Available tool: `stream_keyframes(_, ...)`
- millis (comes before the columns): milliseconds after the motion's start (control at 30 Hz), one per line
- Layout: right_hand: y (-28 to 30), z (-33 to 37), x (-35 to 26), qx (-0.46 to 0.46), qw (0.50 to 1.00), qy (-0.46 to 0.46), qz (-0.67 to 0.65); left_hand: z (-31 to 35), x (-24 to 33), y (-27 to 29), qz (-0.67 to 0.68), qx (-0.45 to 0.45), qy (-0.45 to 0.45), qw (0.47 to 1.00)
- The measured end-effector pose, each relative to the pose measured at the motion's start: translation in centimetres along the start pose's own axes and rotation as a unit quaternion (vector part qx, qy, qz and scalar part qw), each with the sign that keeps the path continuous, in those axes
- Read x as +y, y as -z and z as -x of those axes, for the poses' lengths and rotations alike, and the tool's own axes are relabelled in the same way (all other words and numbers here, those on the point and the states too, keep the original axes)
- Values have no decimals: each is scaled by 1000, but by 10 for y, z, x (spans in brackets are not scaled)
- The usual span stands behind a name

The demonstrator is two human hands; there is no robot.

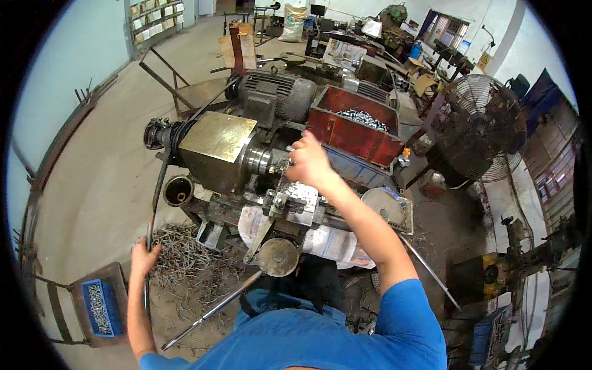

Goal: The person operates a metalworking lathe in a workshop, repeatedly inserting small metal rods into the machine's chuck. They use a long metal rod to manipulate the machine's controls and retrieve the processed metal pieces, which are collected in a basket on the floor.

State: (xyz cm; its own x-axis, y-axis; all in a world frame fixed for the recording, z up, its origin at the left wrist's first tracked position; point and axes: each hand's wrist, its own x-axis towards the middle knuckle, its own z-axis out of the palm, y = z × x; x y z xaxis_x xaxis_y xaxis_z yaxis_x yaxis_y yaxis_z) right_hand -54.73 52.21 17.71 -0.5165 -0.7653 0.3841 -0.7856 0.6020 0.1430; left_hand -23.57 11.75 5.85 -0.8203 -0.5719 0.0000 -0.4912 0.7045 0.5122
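Note:
My left hand point(145, 258) is closed around a long dark rod point(158, 188) that slopes down from the belt end of a small, greasy lathe point(213, 145). My right hand point(306, 161) is raised over the lathe, beside its round spindle nose point(259, 161). Its fingers are curled together, and whatever they hold is hidden. Just below that hand lies the metal tool slide point(299, 203). A round disc point(278, 256) sits in front of the slide, close to my body.
A red bin point(351, 126) of small metal parts stands behind the lathe, with a motor point(275, 95) to its left. Metal shavings point(185, 253) heap on the floor. A blue crate point(102, 308) sits lower left. A large fan point(481, 126) stands right.

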Motion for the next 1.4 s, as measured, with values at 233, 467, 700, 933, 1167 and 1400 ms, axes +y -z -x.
stream_keyframes(233, 68, 49, 86, 140, 958, -248, -43, -69, -26, -25, 104, -41, -16, 994)
stream_keyframes(467, 88, 204, 93, 107, 931, -331, -111, -56, 3, -19, 303, -97, -7, 948)
stream_keyframes(700, 96, 441, 42, 23, 745, -650, -151, -73, -53, -19, 316, -139, 19, 938)
stream_keyframes(933, 36, 640, -84, -207, 613, -762, -14, -98, -34, -28, 265, -159, 58, 949)
stream_keyframes(1167, 1, 651, -104, -194, 562, -803, -43, -83, -21, -22, 248, -165, 49, 953)
stream_keyframes(1400, 1, 606, -95, -291, 540, -790, -1, -90, -33, -24, 258, -139, 8, 956)
